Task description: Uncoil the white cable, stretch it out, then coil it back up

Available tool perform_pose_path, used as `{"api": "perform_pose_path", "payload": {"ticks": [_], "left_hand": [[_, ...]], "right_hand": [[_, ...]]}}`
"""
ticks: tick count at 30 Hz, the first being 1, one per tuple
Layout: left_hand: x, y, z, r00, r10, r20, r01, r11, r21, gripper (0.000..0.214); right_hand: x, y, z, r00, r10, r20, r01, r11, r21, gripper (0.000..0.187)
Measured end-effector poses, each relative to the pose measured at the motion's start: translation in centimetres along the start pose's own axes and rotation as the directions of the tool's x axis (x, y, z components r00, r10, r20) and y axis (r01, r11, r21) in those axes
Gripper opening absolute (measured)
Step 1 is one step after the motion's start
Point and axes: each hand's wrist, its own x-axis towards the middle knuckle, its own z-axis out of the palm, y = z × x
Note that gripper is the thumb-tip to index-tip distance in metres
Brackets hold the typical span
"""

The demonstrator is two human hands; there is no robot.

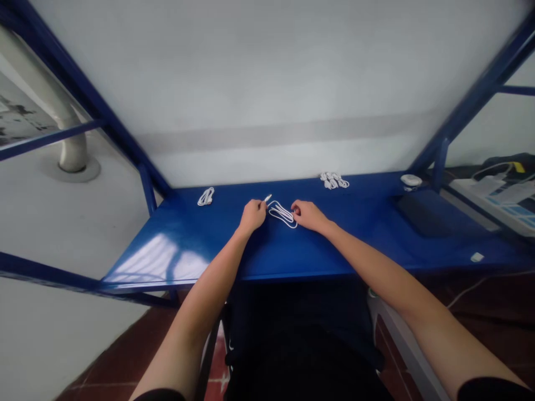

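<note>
Flat blue tabletop with a smooth, slightly shiny surface, set against a pale grey wall within a blue metal frame. Loosely coiled thin white cable lies on the tabletop between the two bare hands, its loops elongated and slanting down to the right. Left hand: thumb and fingers pinched on the cable near its slim white connector, which pokes out past the fingertips, pointing up and right. Right hand: fingers curled at the coil's right end, touching it; whether they pinch a strand, cannot tell at this size. Left of the hands, near the back edge, a small folded white cable bundle. Right of centre at the back, a cluster of small white cable coils. Farther right: rounded white object, flat dark rectangular slab, small white piece near the front edge.
</note>
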Motion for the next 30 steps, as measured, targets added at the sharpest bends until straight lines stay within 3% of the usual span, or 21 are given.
{"api": "perform_pose_path", "payload": {"ticks": [3,7,10,13,17,21,26,28,30], "left_hand": [[0.0,0.0,-0.2,1.0,0.005,0.008,-0.006,0.998,0.062,0.032],[-0.1,0.1,-0.2,0.999,-0.027,0.034,0.028,0.999,-0.019,0.028],[-0.2,0.5,-0.2,0.993,-0.077,0.085,0.092,0.976,-0.196,0.024],[-0.4,1.1,-0.3,0.975,-0.131,0.18,0.199,0.877,-0.437,0.023],[-0.9,1.9,-0.1,0.967,-0.073,0.244,0.21,0.768,-0.605,0.022],[-1.3,2.2,0.6,0.95,0.057,0.308,0.159,0.761,-0.629,0.019],[-1.4,2.2,1.4,0.904,0.237,0.356,-0.006,0.839,-0.544,0.024],[-1.6,2.2,1.6,0.915,0.275,0.297,-0.118,0.883,-0.455,0.027],[-1.8,2.2,1.7,0.943,0.297,0.153,-0.234,0.915,-0.329,0.025]], "right_hand": [[-0.1,-0.1,-0.1,0.999,-0.029,0.032,0.028,0.999,0.032,0.021],[-0.3,-0.5,-0.2,0.997,-0.063,0.052,0.059,0.996,0.066,0.021],[-0.5,-0.8,-0.2,0.996,-0.073,0.045,0.068,0.993,0.101,0.017],[-0.5,-0.9,-0.3,0.995,-0.091,0.038,0.084,0.984,0.155,0.022],[-0.4,-1.1,-0.4,0.995,-0.082,0.051,0.07,0.976,0.209,0.032],[-0.3,-1.5,-0.4,0.998,-0.048,0.029,0.041,0.98,0.194,0.048],[0.1,-1.5,-0.1,0.997,-0.044,0.063,0.035,0.99,0.139,0.037],[0.3,-1.2,0.0,0.997,-0.044,0.069,0.035,0.991,0.131,0.04],[0.4,-0.9,0.1,0.997,-0.047,0.068,0.037,0.99,0.139,0.045]]}}
